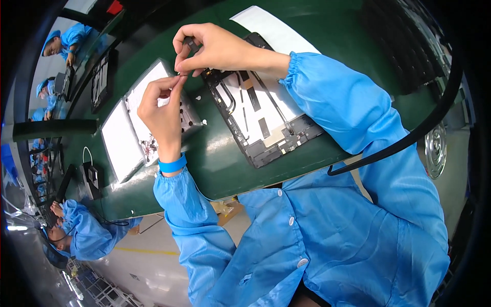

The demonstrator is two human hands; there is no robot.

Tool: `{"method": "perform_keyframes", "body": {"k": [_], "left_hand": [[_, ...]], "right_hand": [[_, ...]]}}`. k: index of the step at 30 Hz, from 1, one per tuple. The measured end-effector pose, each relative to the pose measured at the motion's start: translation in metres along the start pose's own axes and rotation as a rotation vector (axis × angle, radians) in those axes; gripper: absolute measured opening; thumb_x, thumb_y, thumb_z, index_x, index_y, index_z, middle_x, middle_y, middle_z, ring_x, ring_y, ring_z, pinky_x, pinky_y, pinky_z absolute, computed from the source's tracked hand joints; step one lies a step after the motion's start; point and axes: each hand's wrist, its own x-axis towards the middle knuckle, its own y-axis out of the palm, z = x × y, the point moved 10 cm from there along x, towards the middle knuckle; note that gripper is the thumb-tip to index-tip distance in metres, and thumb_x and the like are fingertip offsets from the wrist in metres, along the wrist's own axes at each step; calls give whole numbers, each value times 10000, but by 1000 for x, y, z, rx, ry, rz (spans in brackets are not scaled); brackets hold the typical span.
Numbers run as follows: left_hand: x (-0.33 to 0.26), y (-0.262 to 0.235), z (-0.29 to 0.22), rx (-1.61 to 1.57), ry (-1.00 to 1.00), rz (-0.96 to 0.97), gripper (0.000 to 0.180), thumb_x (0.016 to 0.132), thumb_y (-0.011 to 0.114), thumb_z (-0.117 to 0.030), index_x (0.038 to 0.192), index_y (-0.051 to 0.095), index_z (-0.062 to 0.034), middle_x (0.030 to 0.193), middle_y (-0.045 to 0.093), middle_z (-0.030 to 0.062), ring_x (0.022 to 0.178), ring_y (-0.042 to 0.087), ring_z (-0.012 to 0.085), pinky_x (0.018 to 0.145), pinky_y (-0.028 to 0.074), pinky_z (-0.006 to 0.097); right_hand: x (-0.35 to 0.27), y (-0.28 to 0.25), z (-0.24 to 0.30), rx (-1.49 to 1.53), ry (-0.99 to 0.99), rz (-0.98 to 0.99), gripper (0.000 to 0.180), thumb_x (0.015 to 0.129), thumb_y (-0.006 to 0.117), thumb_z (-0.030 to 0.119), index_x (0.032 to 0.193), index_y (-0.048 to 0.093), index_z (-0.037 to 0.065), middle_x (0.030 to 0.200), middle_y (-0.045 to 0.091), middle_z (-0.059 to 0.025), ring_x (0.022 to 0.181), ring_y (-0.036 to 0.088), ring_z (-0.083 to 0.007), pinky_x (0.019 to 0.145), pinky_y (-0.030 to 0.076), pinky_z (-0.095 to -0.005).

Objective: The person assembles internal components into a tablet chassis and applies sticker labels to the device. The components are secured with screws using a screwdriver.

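Observation:
My left hand (162, 108), with a blue band at its wrist, is raised over the bench in a pinch. Whatever lies between its thumb and finger is too small to make out. My right hand (217, 48) meets it fingertip to fingertip, thumb and finger also pressed together. A small black object (191, 44) sits in the curled fingers of that hand; its kind does not show. Below my right forearm lies an opened tablet-like device (262, 134), black-framed, with a silvery inside, dark strips and cables. Part of its far end is covered by my right hand.
Left of the device, a clear tray (192, 110) and white sheets (118, 140) hold small dark and red parts. Another white sheet (273, 28) lies behind. A black cable (409, 138) crosses my right sleeve. Co-workers in blue (97, 233) sit along the left.

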Motion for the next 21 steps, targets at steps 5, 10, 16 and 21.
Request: {"method": "perform_keyframes", "body": {"k": [5,10,16,21], "left_hand": [[1,0,-8,63,13,3,95,804,801,-22,826,709,-19,834,729,58,678,632,126,597,484,245],[2,-5,-16,118,57,-7,96,810,795,-30,846,706,-24,849,719,44,650,629,132,562,471,248],[3,6,-9,69,31,109,124,838,762,-29,913,664,-25,879,678,56,684,635,153,604,490,272],[4,3,-1,62,-2,120,122,863,737,-32,925,633,-21,888,663,57,689,624,162,642,492,293]], "right_hand": [[0,-3,3,60,-21,-37,264,824,760,81,981,574,-21,885,727,-115,717,731,-170,614,583,-255],[-1,-1,0,92,45,-15,292,868,760,111,999,512,27,929,702,-100,750,700,-142,645,572,-242],[0,-1,-1,81,55,14,271,890,747,94,1001,508,33,973,694,-112,803,717,-154,675,590,-240],[5,-27,-6,232,81,-117,252,907,722,50,1022,499,25,995,674,-131,875,740,-213,769,622,-262]]}}
